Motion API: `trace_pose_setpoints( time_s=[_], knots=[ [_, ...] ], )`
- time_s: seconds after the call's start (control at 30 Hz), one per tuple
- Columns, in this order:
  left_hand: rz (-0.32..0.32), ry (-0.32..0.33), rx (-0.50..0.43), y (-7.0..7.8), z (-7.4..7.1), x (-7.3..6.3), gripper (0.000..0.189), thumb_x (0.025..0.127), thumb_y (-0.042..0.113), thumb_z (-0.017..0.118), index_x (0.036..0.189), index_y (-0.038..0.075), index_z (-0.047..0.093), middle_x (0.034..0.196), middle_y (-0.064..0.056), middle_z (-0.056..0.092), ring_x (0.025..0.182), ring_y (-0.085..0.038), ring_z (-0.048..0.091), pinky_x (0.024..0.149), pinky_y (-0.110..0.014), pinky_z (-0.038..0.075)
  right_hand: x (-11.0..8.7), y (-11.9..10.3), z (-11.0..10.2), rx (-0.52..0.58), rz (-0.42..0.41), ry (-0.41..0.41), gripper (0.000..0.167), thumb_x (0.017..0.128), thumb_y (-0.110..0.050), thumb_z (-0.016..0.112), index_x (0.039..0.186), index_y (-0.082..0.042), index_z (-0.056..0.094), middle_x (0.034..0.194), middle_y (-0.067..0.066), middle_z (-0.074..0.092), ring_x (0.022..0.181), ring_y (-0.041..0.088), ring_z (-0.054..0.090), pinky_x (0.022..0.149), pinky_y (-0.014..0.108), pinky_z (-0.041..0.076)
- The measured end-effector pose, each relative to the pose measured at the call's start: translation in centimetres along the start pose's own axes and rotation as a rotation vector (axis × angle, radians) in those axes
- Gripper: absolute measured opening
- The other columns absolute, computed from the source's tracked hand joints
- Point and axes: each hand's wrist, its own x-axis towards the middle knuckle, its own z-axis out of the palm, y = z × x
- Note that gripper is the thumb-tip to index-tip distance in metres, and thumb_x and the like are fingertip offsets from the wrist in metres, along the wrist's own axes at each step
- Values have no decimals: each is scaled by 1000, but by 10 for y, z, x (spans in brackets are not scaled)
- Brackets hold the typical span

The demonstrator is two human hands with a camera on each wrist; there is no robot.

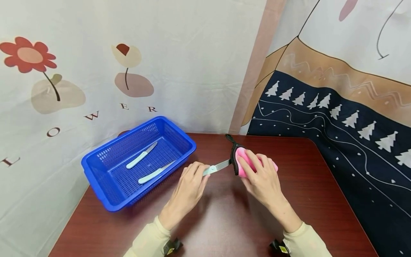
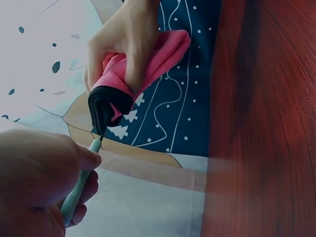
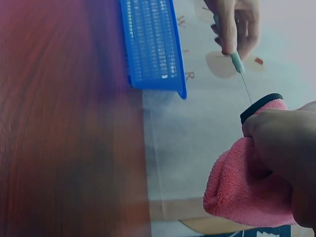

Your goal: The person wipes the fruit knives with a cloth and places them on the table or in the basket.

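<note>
My left hand [image 1: 189, 184] grips a knife [image 1: 210, 170] by its pale mint handle, the blade pointing right. In my right hand [image 1: 264, 178] is a bunched pink cloth [image 1: 240, 153] with black edging and a black hanging loop [image 1: 229, 138]. The blade's tip end meets the cloth's black edge, and its point is hidden there. Seen from the left wrist, the cloth [image 2: 165, 52] is folded, its dark edge turned toward the knife handle [image 2: 76, 195]. The right wrist view shows the thin blade [image 3: 246, 89] edge-on, running down to the cloth [image 3: 237, 182].
On the left of the brown table [image 1: 224, 221] stands a blue perforated basket [image 1: 96, 178]. Inside it lie two more knives, one farther back [image 1: 141, 156] and one nearer [image 1: 155, 173], both with pale handles. Printed fabric [image 1: 192, 71] hangs behind and to the right of the table.
</note>
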Motion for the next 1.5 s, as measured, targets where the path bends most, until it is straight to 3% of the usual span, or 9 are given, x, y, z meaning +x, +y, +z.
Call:
trace_pose_setpoints(
  time_s=[0.17, 0.4, 0.73, 0.9, 1.1, 1.27, 1.4, 1.5],
  knots=[
    [-2, -13, -18, 0, -1, 1, 23, 99, 5, 83, 121, 3, 75, 108, -8, 73, 93, -25, 68, 77, -38, 52, -7, 13, -2, 29, 55, 22, 66, 82, -13, 88, 146, -12, 73, 147, 24, 67, 111, 43, 61, 86, 56, 51],
    [3, -1, -10, -1, -2, 1, 24, 98, 3, 84, 120, 1, 75, 107, -10, 73, 93, -26, 68, 79, -39, 53, -10, 17, -3, 85, 75, 125, 64, 82, -8, 81, 145, -12, 74, 147, 27, 68, 109, 48, 61, 85, 59, 49],
    [-8, 2, -6, 0, -1, 2, 25, 97, 3, 85, 120, 2, 76, 106, -9, 73, 89, -27, 67, 74, -37, 51, 2, -9, -4, 109, -49, 196, 42, 107, -27, 61, 142, -10, 77, 143, 26, 71, 108, 44, 64, 83, 57, 54],
    [-2, 7, -10, 0, 1, 3, 23, 97, 3, 85, 118, 2, 75, 105, -9, 72, 90, -26, 68, 75, -37, 51, 5, -27, 1, 120, -127, 188, 41, 110, -31, 61, 141, -10, 77, 141, 23, 73, 107, 41, 65, 82, 54, 58],
    [17, 9, -5, 1, 3, 4, 24, 94, 1, 86, 115, 2, 75, 105, -8, 73, 95, -28, 71, 77, -39, 54, 7, -44, 9, 137, -202, 148, 41, 108, -29, 62, 142, -12, 76, 142, 21, 73, 105, 39, 66, 84, 53, 58],
    [36, 25, 8, 0, 4, 3, 30, 86, -5, 88, 112, 0, 73, 105, -10, 72, 97, -29, 71, 79, -40, 55, 6, -49, 11, 131, -210, 113, 49, 97, -24, 78, 144, -13, 75, 144, 20, 73, 106, 38, 66, 84, 52, 57],
    [36, 41, -8, 0, 5, 3, 27, 90, -6, 86, 113, -1, 73, 105, -11, 73, 97, -29, 71, 77, -40, 54, 5, -48, 10, 106, -187, 82, 63, 84, -22, 91, 144, -14, 75, 144, 19, 73, 107, 38, 65, 83, 51, 57],
    [19, 32, -26, 0, 4, 3, 24, 95, -2, 84, 116, 0, 74, 106, -11, 73, 96, -28, 71, 76, -38, 52, 4, -45, 9, 76, -164, 63, 65, 82, -22, 93, 144, -14, 75, 144, 19, 73, 108, 38, 64, 84, 51, 57]
  ],
)
